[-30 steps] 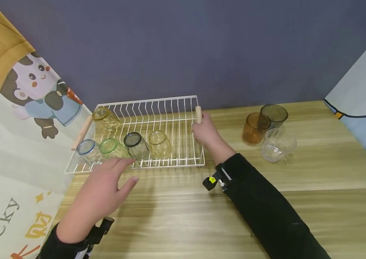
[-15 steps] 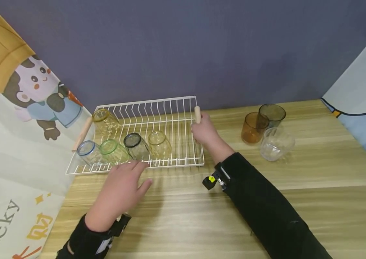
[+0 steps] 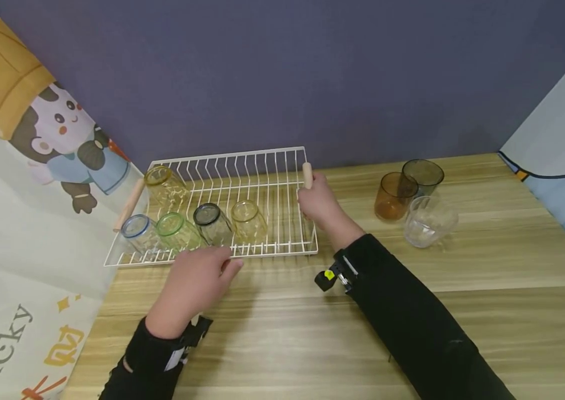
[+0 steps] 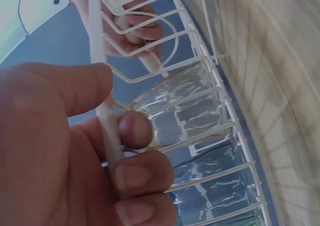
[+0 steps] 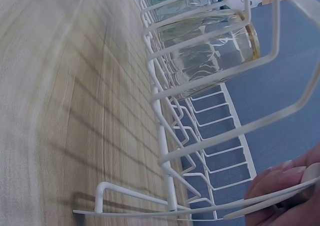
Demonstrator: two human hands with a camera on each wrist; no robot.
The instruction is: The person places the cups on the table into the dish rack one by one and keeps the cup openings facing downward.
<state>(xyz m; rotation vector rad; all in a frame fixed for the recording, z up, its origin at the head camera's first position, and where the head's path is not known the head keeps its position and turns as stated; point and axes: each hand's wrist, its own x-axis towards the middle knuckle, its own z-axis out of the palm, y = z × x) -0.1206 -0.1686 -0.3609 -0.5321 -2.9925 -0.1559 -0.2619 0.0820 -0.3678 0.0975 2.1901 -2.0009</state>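
A white wire dish rack [image 3: 287,255] with wooden handles stands on the table against the dark backdrop. My right hand [image 3: 321,203] grips its right wooden handle [image 3: 307,175]. Down at the front, my left hand [image 3: 194,280] holds the upper front rail [image 4: 96,30]; the left wrist view shows thumb and fingers curled round it. Several glasses sit rim up in the rack: blue-rimmed [image 3: 138,233], green-rimmed [image 3: 176,230], black-rimmed [image 3: 212,222] and pale yellow [image 3: 249,221] along the front, with an amber-rimmed glass [image 3: 164,186] at the back left.
On the table [image 3: 487,311] to the right stand a brown glass [image 3: 393,203], a dark grey glass [image 3: 429,172] and a clear glass [image 3: 424,225], close together. A printed curtain [image 3: 27,233] borders the left side, and a dark backdrop [image 3: 337,78] rises behind the rack.
My left hand has moved right along the rack's front, and its loosely spread fingers have closed on the front rail. The right hand stays on the handle; rack and glasses keep their places.
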